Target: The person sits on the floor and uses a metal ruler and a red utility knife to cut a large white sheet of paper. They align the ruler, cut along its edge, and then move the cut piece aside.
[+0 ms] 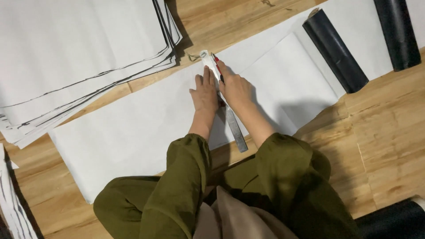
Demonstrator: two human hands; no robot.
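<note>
A long white sheet of paper (133, 128) lies unrolled across the wooden floor. A metal ruler (235, 128) lies across it. My left hand (204, 94) presses flat on the ruler's upper part. My right hand (234, 86) rests just to the right of the ruler, fingers curled around a small red-handled cutter (217, 59) at the paper's far edge. The tool's tip is hidden by my fingers.
A thick stack of white sheets (75, 53) fills the upper left. Two black rolls lie at the upper right, one (335, 51) at the paper's end and another (397, 33) further right. More sheets (13, 208) show at the lower left. My olive-green sleeves and knees fill the bottom.
</note>
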